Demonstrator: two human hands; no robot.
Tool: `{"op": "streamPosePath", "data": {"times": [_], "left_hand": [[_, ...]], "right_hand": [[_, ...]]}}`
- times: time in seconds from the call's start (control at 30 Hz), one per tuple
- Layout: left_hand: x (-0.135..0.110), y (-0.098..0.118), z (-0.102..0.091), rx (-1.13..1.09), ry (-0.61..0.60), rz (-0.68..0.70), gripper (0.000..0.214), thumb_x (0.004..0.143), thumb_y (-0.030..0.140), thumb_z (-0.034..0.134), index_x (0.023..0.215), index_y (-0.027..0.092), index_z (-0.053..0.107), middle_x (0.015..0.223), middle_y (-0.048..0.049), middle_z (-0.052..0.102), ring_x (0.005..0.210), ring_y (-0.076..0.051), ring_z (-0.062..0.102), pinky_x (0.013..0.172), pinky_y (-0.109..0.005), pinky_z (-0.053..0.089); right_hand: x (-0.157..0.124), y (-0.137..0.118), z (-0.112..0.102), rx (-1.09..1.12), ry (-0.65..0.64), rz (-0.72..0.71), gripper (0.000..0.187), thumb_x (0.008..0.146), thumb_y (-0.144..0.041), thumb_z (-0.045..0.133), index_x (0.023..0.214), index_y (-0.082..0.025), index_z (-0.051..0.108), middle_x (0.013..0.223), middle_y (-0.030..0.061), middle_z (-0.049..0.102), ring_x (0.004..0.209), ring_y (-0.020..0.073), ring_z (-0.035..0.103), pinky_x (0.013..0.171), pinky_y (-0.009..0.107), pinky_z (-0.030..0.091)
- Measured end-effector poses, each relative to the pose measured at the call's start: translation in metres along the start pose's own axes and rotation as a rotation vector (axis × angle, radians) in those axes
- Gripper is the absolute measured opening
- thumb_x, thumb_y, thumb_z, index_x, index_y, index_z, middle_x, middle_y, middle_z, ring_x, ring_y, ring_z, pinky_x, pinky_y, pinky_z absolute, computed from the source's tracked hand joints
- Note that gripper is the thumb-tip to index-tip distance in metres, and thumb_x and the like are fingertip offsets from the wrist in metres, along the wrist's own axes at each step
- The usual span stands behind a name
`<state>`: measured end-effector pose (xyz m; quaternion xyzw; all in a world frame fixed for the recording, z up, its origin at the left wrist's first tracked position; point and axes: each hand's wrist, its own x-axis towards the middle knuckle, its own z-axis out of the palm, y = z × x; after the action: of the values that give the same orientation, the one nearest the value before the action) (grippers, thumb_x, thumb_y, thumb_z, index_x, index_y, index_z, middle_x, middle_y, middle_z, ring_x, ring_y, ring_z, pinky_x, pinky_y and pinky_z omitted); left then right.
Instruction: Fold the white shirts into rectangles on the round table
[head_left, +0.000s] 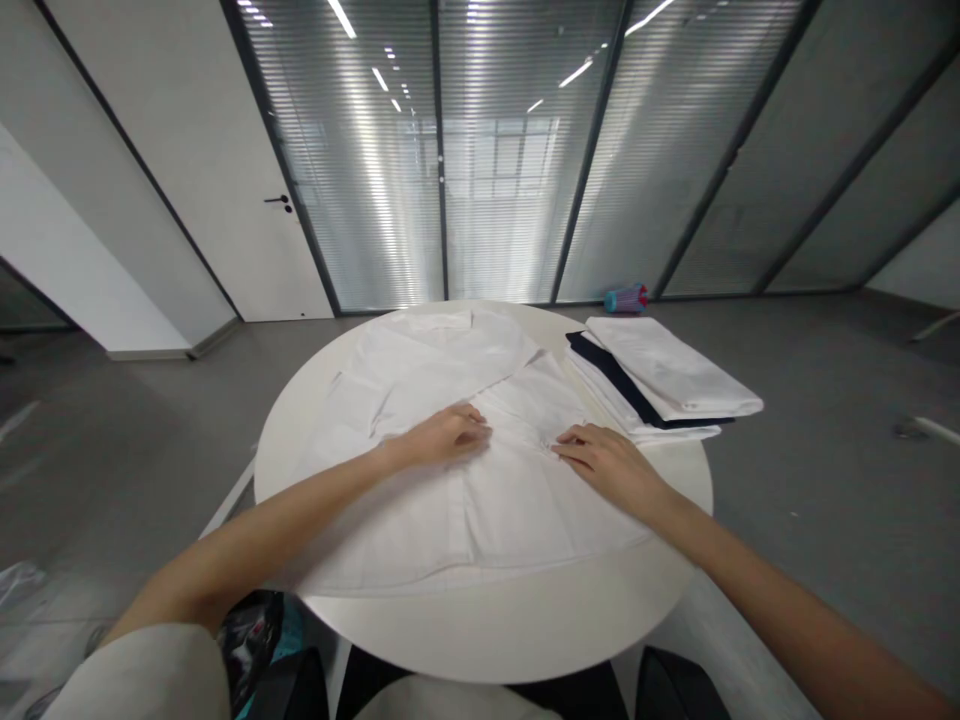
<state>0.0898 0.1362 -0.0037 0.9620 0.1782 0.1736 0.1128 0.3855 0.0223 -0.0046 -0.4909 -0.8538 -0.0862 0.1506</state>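
Note:
A white shirt (420, 520) lies spread over the round table, its collar toward the far edge and its hem toward me. One sleeve lies folded across the right part of the body. My left hand (454, 434) rests at the shirt's middle with curled fingers closed on the cloth. To the right, my right hand (600, 458) pinches the fabric near the sleeve, where small creases gather at the fingertips. Exactly how much cloth each hand grips is hidden under the fingers.
A stack of folded white clothes (667, 370) with a dark navy piece in it sits on the table's right edge, slightly overhanging. The white round table (495, 640) stands before a glass partition. A blue-and-red object (626, 299) lies on the floor beyond. Below left is a black plastic bag (251, 635).

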Motion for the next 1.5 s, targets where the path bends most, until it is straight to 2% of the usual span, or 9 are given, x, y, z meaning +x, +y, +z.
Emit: {"op": "streamPosePath", "data": {"times": [0.23, 0.4, 0.57, 0.73, 0.9, 1.0, 1.17, 1.37, 1.5], "left_hand": [[-0.086, -0.038, -0.052, 0.16, 0.096, -0.306, 0.049, 0.102, 0.047, 0.038, 0.137, 0.017, 0.055, 0.147, -0.0128, 0.051, 0.141, -0.026, 0.04, 0.114, -0.045, 0.038], [-0.14, -0.052, -0.048, 0.237, -0.072, -0.486, 0.066, 0.102, 0.054, 0.029, 0.151, 0.011, 0.035, 0.158, -0.0161, 0.032, 0.148, -0.028, 0.026, 0.12, -0.049, 0.025], [-0.144, -0.054, -0.046, 0.294, -0.195, -0.58, 0.074, 0.101, 0.058, 0.027, 0.156, 0.01, 0.021, 0.161, -0.0157, 0.022, 0.15, -0.027, 0.02, 0.121, -0.052, 0.015], [-0.126, -0.047, -0.053, 0.286, -0.124, -0.54, 0.071, 0.099, 0.061, 0.031, 0.156, 0.018, 0.027, 0.161, -0.0117, 0.024, 0.15, -0.028, 0.019, 0.121, -0.05, 0.018], [-0.113, -0.033, -0.042, 0.254, -0.164, -0.295, 0.065, 0.102, 0.054, 0.033, 0.158, 0.024, 0.02, 0.161, -0.0087, 0.025, 0.15, -0.024, 0.021, 0.122, -0.046, 0.016], [-0.105, -0.027, -0.04, 0.284, -0.158, -0.277, 0.058, 0.101, 0.052, 0.039, 0.152, 0.024, 0.036, 0.156, -0.0098, 0.037, 0.146, -0.027, 0.032, 0.119, -0.049, 0.022], [-0.056, 0.005, -0.034, 0.247, 0.068, -0.096, 0.033, 0.101, 0.035, 0.047, 0.128, 0.021, 0.06, 0.139, -0.0107, 0.057, 0.132, -0.026, 0.05, 0.109, -0.046, 0.04], [0.041, 0.083, 0.005, 0.055, 0.02, 0.263, 0.032, 0.097, 0.018, 0.049, 0.128, 0.023, 0.058, 0.132, -0.0075, 0.061, 0.121, -0.022, 0.057, 0.102, -0.041, 0.046], [0.081, 0.109, 0.02, 0.021, 0.009, 0.373, 0.062, 0.093, 0.014, 0.055, 0.15, 0.011, 0.029, 0.147, -0.0152, 0.048, 0.137, -0.025, 0.044, 0.107, -0.04, 0.041]], "right_hand": [[-0.009, -0.001, 0.011, 0.124, 0.126, 0.028, 0.025, 0.095, -0.014, 0.052, 0.105, -0.019, 0.074, 0.099, 0.0085, 0.07, 0.092, 0.0229, 0.065, 0.082, 0.039, 0.057], [-0.009, 0.002, 0.014, 0.141, 0.117, 0.033, 0.025, 0.096, -0.017, 0.05, 0.106, -0.019, 0.073, 0.101, 0.0091, 0.07, 0.094, 0.0241, 0.064, 0.085, 0.041, 0.057], [-0.013, 0.004, 0.016, 0.154, 0.133, 0.029, 0.026, 0.096, -0.017, 0.05, 0.108, -0.02, 0.073, 0.103, 0.0092, 0.07, 0.095, 0.0247, 0.065, 0.086, 0.042, 0.057], [-0.011, 0.002, 0.016, 0.153, 0.139, 0.03, 0.027, 0.096, -0.018, 0.049, 0.109, -0.021, 0.073, 0.102, 0.0088, 0.07, 0.094, 0.0242, 0.065, 0.084, 0.042, 0.057], [-0.015, -0.002, 0.003, 0.093, 0.125, 0.079, 0.028, 0.098, -0.023, 0.045, 0.107, -0.02, 0.07, 0.103, 0.0096, 0.069, 0.096, 0.0245, 0.066, 0.086, 0.04, 0.055], [-0.034, -0.001, -0.017, -0.053, 0.084, 0.4, 0.03, 0.099, -0.036, 0.043, 0.089, -0.02, 0.067, 0.092, 0.0093, 0.07, 0.086, 0.0264, 0.068, 0.073, 0.04, 0.054], [-0.085, -0.001, -0.042, -0.028, -0.269, 0.821, 0.048, 0.09, -0.065, 0.047, 0.066, -0.025, 0.056, 0.068, 0.0045, 0.066, 0.06, 0.0257, 0.066, 0.05, 0.034, 0.042], [-0.099, -0.013, -0.041, 0.179, -0.106, 0.696, 0.024, 0.089, -0.04, 0.05, 0.071, -0.025, 0.051, 0.068, 0.0017, 0.063, 0.06, 0.0196, 0.061, 0.057, 0.032, 0.045], [-0.071, -0.035, -0.051, 0.353, 0.126, 0.441, 0.011, 0.09, -0.027, 0.052, 0.079, -0.025, 0.049, 0.077, 0.0015, 0.063, 0.072, 0.0184, 0.062, 0.069, 0.031, 0.049]]}}
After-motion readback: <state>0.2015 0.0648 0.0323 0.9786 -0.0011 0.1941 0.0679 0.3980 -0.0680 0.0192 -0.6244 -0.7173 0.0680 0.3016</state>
